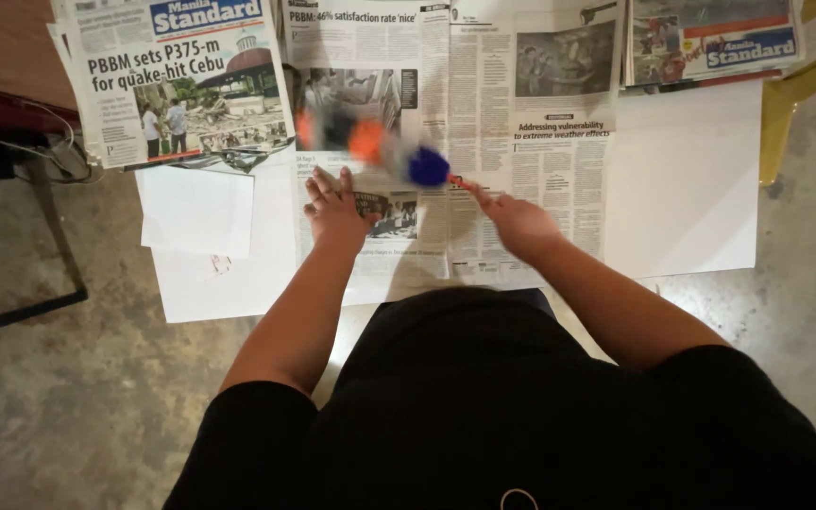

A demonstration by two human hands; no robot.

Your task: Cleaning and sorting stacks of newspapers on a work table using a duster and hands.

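An open newspaper [484,142] is seen spread flat on a concrete floor [77,397], viewed from above by the person working over it. The left hand [335,210] is pressed palm down on the lower part of the page, fingers spread and nothing held. The right hand [514,222] is closed around the end of a thin tool, its blue tip [427,167] blurred just above and between the two hands; orange smears [365,140] of motion blur are seen further up the page, so the tool's shape cannot be told. White paper sheets [682,179] are laid under and beside the newspaper, folded newspapers [177,80] are stacked at the upper left and upper right, and a yellow chair leg [786,104] is visible at the right edge
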